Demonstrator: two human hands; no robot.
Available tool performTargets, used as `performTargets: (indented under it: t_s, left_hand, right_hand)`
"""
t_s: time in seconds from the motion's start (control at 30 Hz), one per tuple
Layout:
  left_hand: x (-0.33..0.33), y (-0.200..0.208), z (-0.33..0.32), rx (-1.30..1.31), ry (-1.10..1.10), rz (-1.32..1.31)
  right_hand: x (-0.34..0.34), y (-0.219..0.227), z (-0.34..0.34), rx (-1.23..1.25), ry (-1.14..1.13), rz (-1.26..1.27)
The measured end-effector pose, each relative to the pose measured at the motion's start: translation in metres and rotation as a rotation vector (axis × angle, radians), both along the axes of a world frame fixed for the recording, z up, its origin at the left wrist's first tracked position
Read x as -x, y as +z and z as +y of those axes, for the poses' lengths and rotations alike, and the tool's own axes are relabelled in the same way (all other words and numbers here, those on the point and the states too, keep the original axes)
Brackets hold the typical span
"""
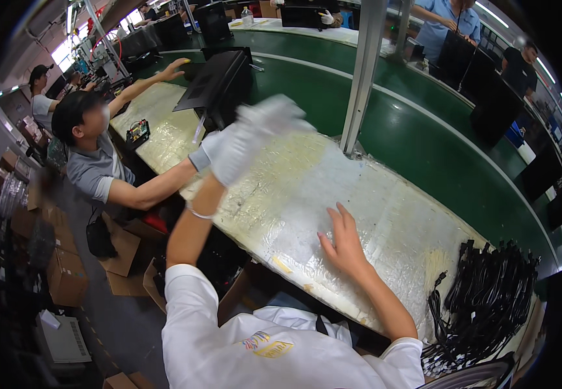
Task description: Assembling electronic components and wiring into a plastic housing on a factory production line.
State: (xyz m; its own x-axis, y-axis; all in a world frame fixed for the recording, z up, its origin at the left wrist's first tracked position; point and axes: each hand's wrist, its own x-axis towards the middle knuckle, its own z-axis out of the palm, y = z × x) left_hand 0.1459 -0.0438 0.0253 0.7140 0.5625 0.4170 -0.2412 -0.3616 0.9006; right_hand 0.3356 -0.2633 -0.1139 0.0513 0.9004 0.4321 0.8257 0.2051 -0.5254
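Observation:
My left hand (232,162), in a white glove, reaches out over the bench and is smeared by motion, so its fingers do not show clearly. A co-worker's gloved hand (211,146) overlaps it, and I cannot tell where one glove ends. Beyond them stands a black casing (219,76) at the bench's far left edge. My bare right hand (344,245) hovers over or rests on the plastic-covered bench top (384,227), fingers spread and holding nothing. To its right lies a large heap of black cables (488,295) with plugs.
A co-worker (102,152) leans in from the left, other hand (176,68) near the casing. A metal post (360,81) rises from the bench's far edge beside a green conveyor belt (423,139). A small electronic part (138,131) lies at left. Cardboard boxes (67,279) stand on the floor.

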Motion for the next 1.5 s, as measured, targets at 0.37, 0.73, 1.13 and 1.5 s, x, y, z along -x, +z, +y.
performTargets:
  t_s: [0.37,0.73,1.13,1.5]
  left_hand:
    - [-0.165,0.017,-0.161,-0.131,-0.425,-0.298]
    - [-0.209,-0.003,-0.189,0.271,-0.573,-0.682]
    - [-0.213,0.004,-0.167,0.495,-0.535,-0.687]
    - [-0.238,-0.009,-0.159,0.396,-0.207,-0.590]
  right_hand:
    - [-0.039,0.120,-0.074,-0.458,-0.086,0.030]
    - [-0.059,0.129,-0.074,-0.584,-0.055,-0.255]
    - [-0.068,0.130,-0.066,-0.528,0.000,-0.298]
    - [-0.087,0.115,-0.052,-0.354,-0.448,-0.272]
